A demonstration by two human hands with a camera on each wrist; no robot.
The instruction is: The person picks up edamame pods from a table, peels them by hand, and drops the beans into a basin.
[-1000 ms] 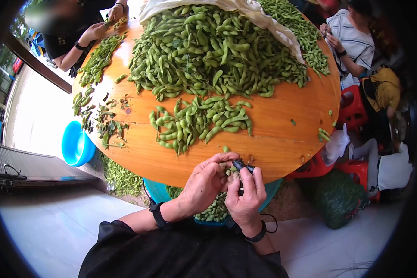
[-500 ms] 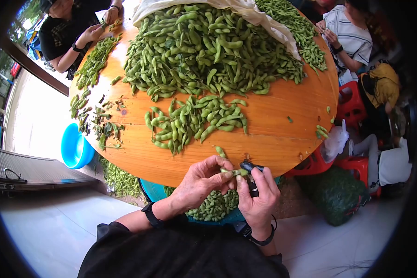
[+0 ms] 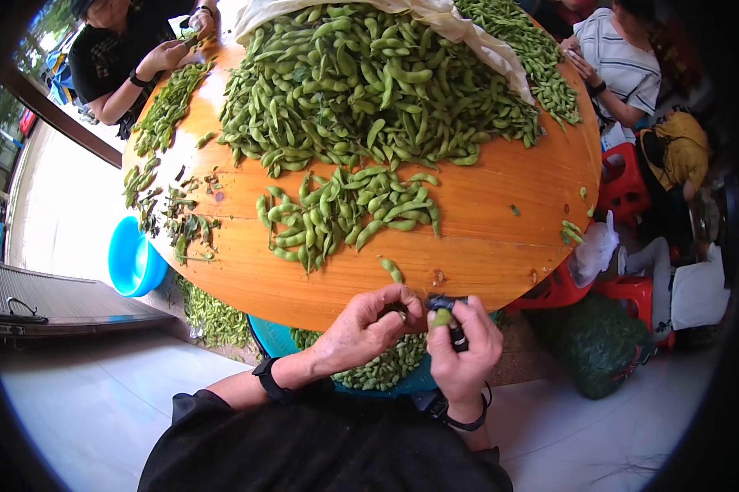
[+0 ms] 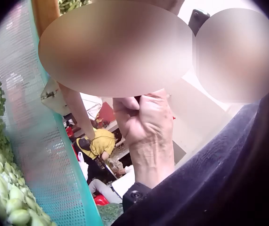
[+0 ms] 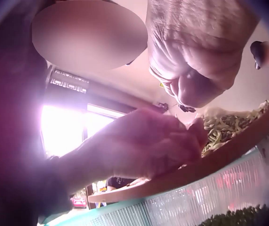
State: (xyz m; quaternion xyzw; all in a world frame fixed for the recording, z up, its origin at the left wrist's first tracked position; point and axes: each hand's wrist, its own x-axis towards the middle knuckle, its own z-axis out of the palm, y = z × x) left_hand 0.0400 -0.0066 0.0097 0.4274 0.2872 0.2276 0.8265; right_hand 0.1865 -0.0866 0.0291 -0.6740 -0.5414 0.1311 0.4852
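In the head view, my right hand (image 3: 466, 348) grips a small black tool (image 3: 460, 338), its kind unclear, at the table's near edge. A cut-looking piece of green soybean pod (image 3: 443, 316) sits between its thumb and the tool. My left hand (image 3: 368, 328) is just to the left, fingers curled round a green pod (image 3: 396, 309) that they mostly hide. Beyond the fingertips, one loose pod (image 3: 391, 269) lies on the wood. The right wrist view shows both hands above the table rim, with the tool hidden.
A small group of pods (image 3: 345, 215) and a large heap (image 3: 369, 90) cover the round table (image 3: 484, 221). Below my hands stands a teal basket (image 3: 263, 334) with trimmed pods (image 3: 378, 369). A blue basin (image 3: 136, 258) is at left, red stools (image 3: 620, 193) at right. Two people sit across.
Both hands first worked together on one pod; now they have parted slightly, the right drawing right with the tool and pod piece. The loose pod beyond my left fingertips has come into view.
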